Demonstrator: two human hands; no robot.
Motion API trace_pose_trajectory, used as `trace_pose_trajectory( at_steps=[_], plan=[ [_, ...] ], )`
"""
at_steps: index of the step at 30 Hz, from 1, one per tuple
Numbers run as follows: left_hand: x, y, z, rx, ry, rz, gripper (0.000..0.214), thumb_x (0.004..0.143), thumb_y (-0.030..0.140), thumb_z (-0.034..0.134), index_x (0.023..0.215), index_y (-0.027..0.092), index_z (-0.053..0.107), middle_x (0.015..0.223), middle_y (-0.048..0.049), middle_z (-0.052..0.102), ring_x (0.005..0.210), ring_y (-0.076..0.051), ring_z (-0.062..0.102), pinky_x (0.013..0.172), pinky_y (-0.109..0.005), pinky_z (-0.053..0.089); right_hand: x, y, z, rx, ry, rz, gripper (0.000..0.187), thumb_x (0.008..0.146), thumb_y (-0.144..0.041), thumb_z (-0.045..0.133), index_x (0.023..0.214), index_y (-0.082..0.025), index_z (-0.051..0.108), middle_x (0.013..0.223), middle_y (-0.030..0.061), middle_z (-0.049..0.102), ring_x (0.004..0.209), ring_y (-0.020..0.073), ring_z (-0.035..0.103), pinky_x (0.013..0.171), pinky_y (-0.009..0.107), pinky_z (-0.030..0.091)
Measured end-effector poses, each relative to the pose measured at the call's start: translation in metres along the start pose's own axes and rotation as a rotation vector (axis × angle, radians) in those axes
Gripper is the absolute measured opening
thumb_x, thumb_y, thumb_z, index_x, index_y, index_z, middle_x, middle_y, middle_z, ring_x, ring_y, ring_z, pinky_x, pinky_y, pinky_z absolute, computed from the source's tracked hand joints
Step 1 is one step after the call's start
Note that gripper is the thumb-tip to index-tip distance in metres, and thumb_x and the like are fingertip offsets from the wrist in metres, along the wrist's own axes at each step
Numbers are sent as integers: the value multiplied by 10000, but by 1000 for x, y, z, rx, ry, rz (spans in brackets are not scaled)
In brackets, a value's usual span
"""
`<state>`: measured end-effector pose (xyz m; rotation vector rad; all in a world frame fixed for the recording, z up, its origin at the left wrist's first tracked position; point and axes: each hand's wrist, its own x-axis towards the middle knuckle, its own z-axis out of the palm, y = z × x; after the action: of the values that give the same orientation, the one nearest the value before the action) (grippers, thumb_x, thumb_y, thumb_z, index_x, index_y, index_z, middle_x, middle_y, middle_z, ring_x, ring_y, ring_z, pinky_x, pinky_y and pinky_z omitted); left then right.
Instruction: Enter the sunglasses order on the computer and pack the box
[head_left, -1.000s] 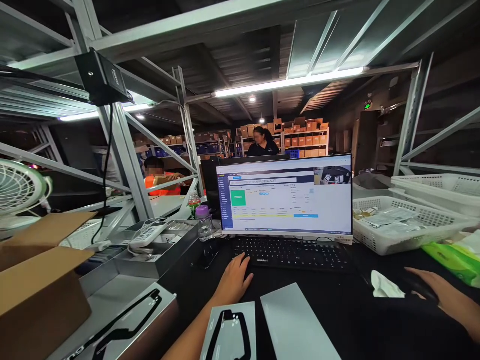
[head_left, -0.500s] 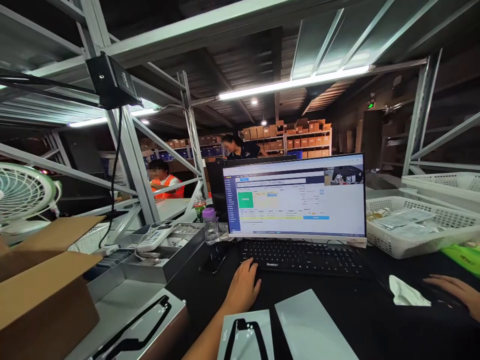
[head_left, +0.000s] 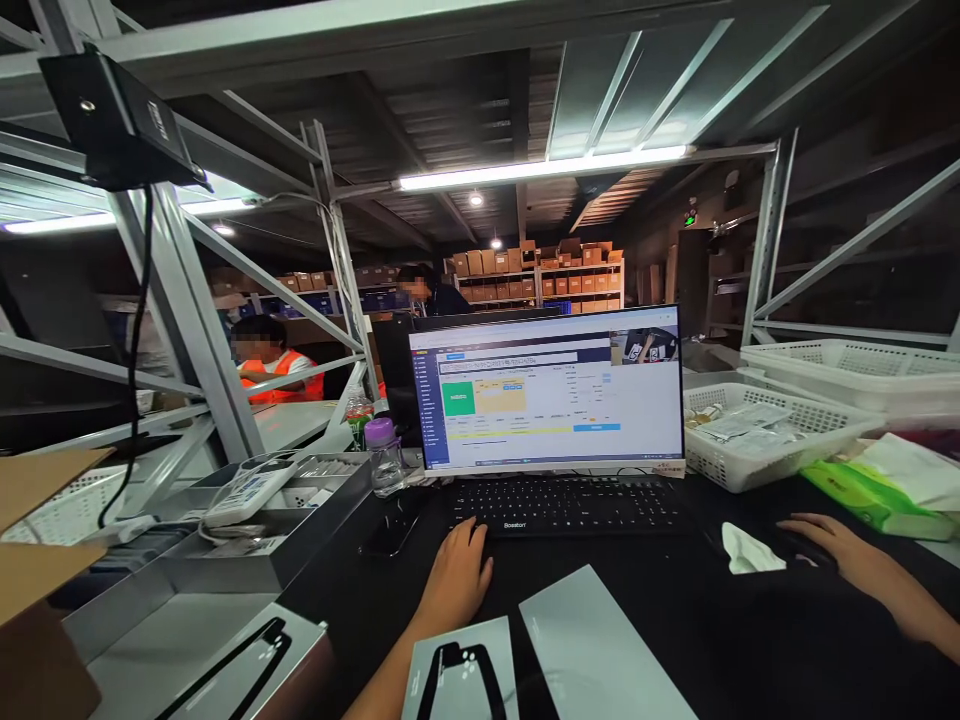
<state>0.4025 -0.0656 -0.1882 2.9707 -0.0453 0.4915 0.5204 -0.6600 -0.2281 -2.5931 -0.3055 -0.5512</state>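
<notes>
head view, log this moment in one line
left hand: at left end of keyboard | right hand: over mouse | monitor: lit | tissue: beside mouse

We list, as landmark, one long tube light (head_left: 544, 168), lit. Above it, we record a dark ribbed ceiling (head_left: 480, 120). Below it: two small round lamps (head_left: 475, 199), glowing; lower, metal shelving (head_left: 538, 285) stacked with brown cartons (head_left: 596, 283). To its left: a second tube light (head_left: 60, 223), lit; a grey rack post (head_left: 196, 330). Just below its right end: a green lit sign (head_left: 691, 219). Farther right: another grey post (head_left: 771, 230).
</notes>
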Motion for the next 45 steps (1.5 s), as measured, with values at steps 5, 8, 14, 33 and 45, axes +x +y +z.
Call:
trace_pose_trajectory(
  at_steps=[5, 8, 14, 33, 45],
  plan=[
    [0, -1, 3, 36, 20, 10, 472, 910, 173, 500, 1371, 84, 550, 1454, -204, 532, 1378, -315, 485, 1168, -498, 391, 2, 14, 6, -9, 35, -18, 449, 697, -587, 553, 1057, -373, 712, 1210, 83, 687, 1117, 418, 668, 946, 521, 574],
    [0, -1, 3, 43, 36, 18, 461, 904, 166, 512, 1356, 90, 561, 1436, -201, 548, 1357, -309, 508, 1157, -487, 409, 3, 20, 8, -40, 43, -31, 509, 728, -584, 541, 1101, -293, 729, 1249, 134, 667, 1131, 390, 668, 967, 485, 566],
    [-2, -1, 1, 67, 56, 43, 438, 904, 169, 529, 1332, 92, 577, 1408, -199, 566, 1337, -310, 527, 1143, -468, 429, 5, 25, 9, -86, 29, -41, 477, 736, -563, 537, 1080, -308, 748, 1219, 141, 671, 1118, 379, 675, 965, 491, 565],
    [0, -10, 11, 99, 99, 89, 435, 920, 211, 494, 1336, 107, 564, 1408, -194, 570, 1324, -319, 536, 1119, -492, 448, -6, 14, 3, -113, -12, -21, 472, 860, -548, 475, 1115, -225, 706, 1331, 160, 580, 1134, 317, 660, 939, 391, 560],
    [0, -8, 9, 80, 87, 75, 437, 922, 217, 485, 1339, 110, 561, 1417, -188, 560, 1337, -311, 520, 1138, -474, 426, -2, 28, 11, -109, 15, -9, 525, 816, -566, 476, 1149, -224, 693, 1290, 179, 580, 1140, 348, 646, 990, 451, 533]
  ],
)
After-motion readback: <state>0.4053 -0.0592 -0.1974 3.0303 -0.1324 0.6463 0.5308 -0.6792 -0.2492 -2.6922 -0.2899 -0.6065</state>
